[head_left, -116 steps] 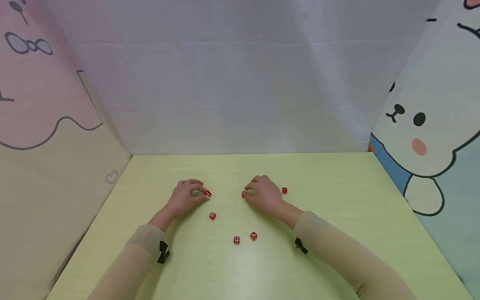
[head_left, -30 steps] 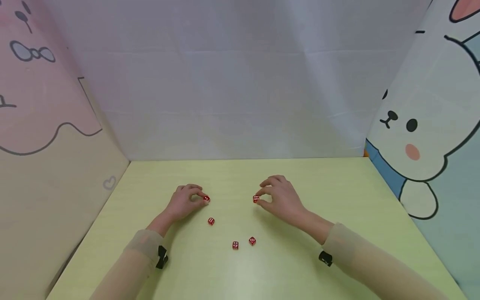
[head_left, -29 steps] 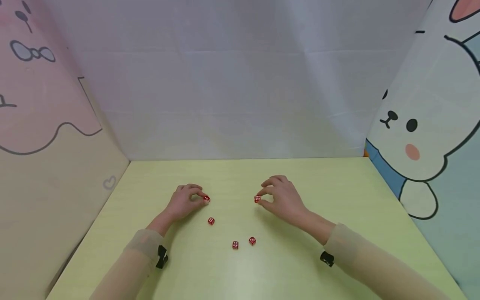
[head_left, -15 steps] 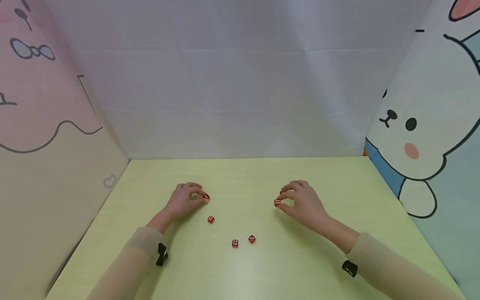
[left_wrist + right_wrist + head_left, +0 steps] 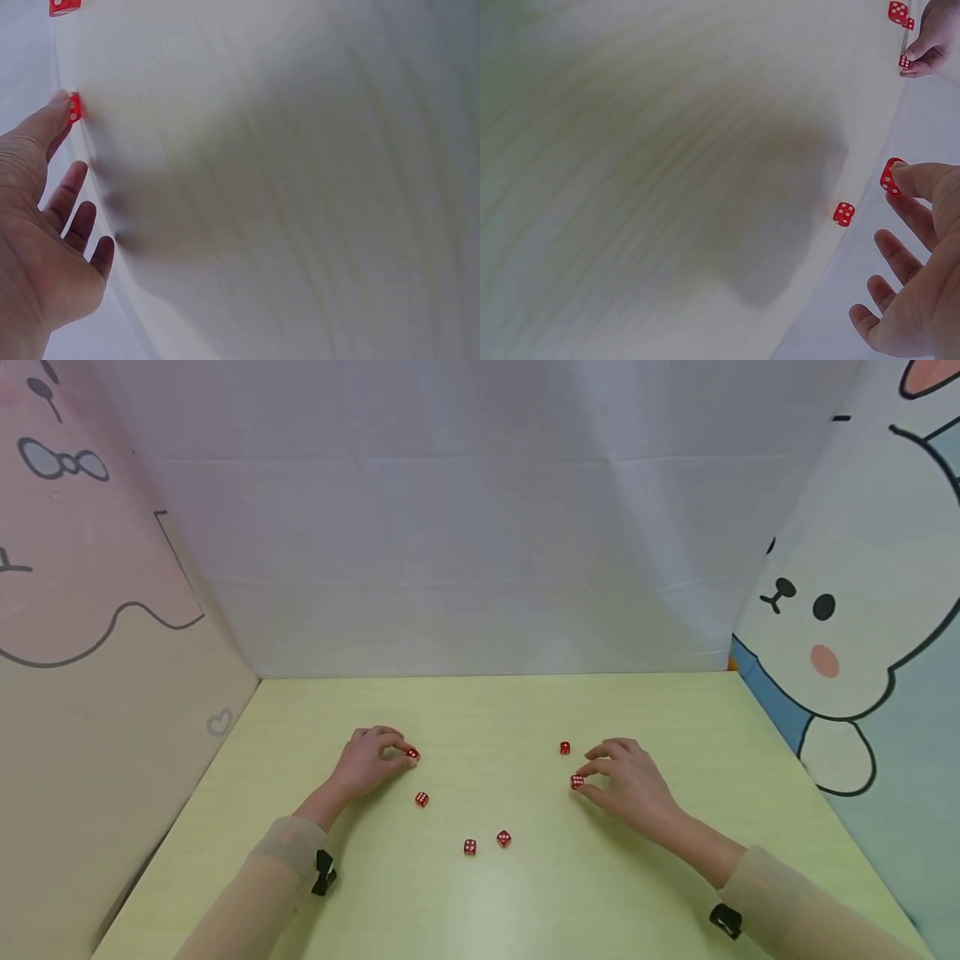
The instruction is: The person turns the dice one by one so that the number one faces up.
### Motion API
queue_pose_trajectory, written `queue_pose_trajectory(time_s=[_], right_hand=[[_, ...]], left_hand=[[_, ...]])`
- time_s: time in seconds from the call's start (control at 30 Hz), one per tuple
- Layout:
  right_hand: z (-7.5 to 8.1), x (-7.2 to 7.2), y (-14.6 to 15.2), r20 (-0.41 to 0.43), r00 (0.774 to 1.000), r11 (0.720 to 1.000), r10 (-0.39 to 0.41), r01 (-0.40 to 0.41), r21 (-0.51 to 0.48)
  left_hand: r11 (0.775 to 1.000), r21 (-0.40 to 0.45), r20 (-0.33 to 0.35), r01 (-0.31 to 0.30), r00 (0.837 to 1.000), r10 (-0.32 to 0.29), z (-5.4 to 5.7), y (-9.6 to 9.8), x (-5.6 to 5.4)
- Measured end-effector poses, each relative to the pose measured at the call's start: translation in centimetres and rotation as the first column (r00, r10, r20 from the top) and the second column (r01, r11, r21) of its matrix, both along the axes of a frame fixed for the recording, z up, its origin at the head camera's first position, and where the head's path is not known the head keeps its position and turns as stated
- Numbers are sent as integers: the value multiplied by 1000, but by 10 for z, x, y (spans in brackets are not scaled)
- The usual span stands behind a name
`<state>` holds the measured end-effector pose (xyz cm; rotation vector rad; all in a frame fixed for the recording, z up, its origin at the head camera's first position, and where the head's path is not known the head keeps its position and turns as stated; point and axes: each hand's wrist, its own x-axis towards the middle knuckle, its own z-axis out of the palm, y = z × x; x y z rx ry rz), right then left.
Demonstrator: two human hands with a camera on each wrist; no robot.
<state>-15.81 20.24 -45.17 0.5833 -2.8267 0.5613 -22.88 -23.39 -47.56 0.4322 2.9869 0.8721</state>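
Observation:
My left hand (image 5: 371,760) pinches a red die with white pips (image 5: 413,754) between thumb and index finger, at the left of the tabletop. In the left wrist view that die (image 5: 74,107) shows past the thumb tip, the other fingers spread below it. On the right, my right hand (image 5: 632,783) grips a second red die (image 5: 577,782) by thumb and forefinger. The right wrist view has this die (image 5: 891,176) held up off the table, other fingers loosely bent. Just behind it, another die (image 5: 565,747) rests on the table, left of the right fingertips.
Nearer the front, three more red dice lie on the pale yellow table (image 5: 480,910): one die (image 5: 422,799) by the left hand, another die (image 5: 470,847) and a third die (image 5: 504,838) side by side. A white cloth wall (image 5: 480,568) stands behind.
My right hand has carried its die to the right and toward the front, uncovering the die behind it. The left hand keeps its place and its die.

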Motion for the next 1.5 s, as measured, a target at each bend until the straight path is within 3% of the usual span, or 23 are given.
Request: queue_pose_trajectory(time_s=[0.73,1.5], right_hand=[[-19,-1,7,47,999,1000,-22,22,-8],[-23,-7,1,52,998,1000,-19,19,-9]], left_hand=[[999,-32,12,-34,999,35,3,2,2],[999,-27,19,-31,999,32,1,-1,1]])
